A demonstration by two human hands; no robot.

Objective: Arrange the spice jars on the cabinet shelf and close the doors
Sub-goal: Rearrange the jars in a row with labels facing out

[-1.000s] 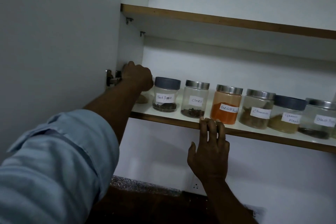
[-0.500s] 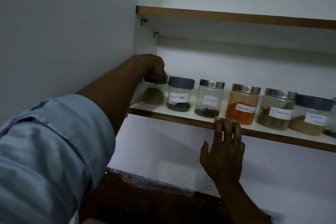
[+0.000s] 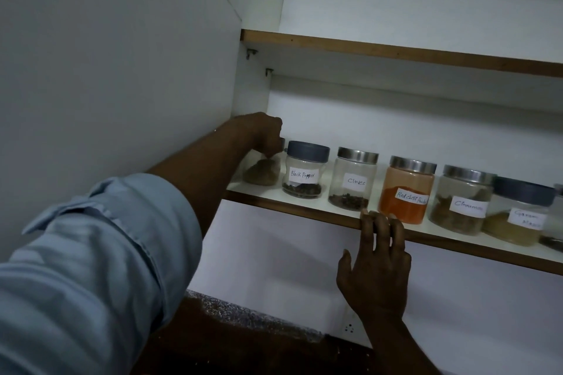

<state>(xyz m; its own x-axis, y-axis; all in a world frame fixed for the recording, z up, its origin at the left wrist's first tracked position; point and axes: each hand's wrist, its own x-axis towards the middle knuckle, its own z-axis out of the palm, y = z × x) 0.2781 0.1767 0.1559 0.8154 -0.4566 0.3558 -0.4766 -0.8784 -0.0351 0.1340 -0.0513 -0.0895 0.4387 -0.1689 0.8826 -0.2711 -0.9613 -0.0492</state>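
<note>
Our left hand (image 3: 264, 134) closes its fingers on the leftmost jar (image 3: 262, 172); our right hand (image 3: 376, 268) rests spread fingers on the shelf edge (image 3: 292, 207).

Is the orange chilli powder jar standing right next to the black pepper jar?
No: the cloves jar stands between the black pepper jar and the red chilli powder jar on the shelf.

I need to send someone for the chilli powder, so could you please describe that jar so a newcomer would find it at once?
Look at the lower shelf of the open cabinet, where labelled jars stand in a row. The red chilli powder jar is just above the right hand resting on the shelf edge, between the cloves jar and the cinnamon jar. It alone holds bright orange-red powder.
</note>
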